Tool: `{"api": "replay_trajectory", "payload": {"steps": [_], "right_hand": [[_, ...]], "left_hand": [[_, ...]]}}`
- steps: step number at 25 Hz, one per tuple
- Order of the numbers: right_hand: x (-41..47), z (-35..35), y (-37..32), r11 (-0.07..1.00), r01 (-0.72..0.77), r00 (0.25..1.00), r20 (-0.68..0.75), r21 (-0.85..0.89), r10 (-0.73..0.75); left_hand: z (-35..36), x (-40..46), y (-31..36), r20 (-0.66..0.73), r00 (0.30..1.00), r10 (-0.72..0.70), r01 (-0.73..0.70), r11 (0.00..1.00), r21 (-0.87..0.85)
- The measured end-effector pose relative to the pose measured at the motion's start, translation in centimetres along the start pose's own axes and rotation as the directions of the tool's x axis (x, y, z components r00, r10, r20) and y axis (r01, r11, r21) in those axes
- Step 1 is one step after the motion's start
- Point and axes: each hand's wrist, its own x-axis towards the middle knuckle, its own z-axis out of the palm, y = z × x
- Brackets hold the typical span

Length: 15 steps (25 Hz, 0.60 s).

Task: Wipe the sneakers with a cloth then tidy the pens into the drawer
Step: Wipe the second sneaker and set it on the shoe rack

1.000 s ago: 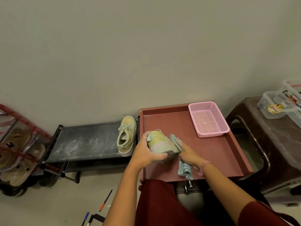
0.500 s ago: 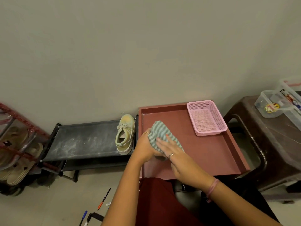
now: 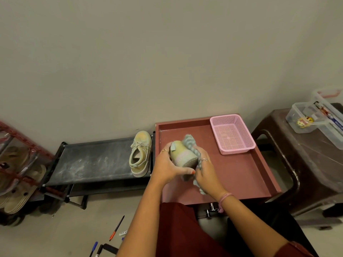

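Sneaker first: we grip it in our left hand, fingers curled around its heel, tilted over the red tray so the side faces the cloth, which our right hand clasps and presses against it. Its mate waits on the dusty rack; the pens lie on the floor, untouched
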Motion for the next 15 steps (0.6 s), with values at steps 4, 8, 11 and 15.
{"api": "replay_trajectory", "payload": {"steps": [4,8,11,15], "right_hand": [[-0.5,0.0,-0.7,0.988,-0.151,0.989,0.006,0.037,0.151],[-1.6,-0.2,-2.6,0.777,0.385,0.921,0.150,-0.497,-0.360],[-0.7,-1.7,-0.1,0.490,0.592,0.793,0.356,-0.639,-0.494],[0.5,-2.2,0.3,0.738,0.447,0.895,0.264,-0.506,-0.360]], "left_hand": [[0.1,-0.1,-0.1,-0.006,1.000,-0.013,0.013,0.999,0.035],[0.4,0.4,0.2,-0.005,1.000,0.005,-0.005,0.999,0.031],[0.7,0.4,0.7,-0.011,1.000,0.017,-0.017,1.000,0.007],[1.2,0.8,1.2,-0.036,0.999,0.012,-0.013,1.000,-0.023]]}}
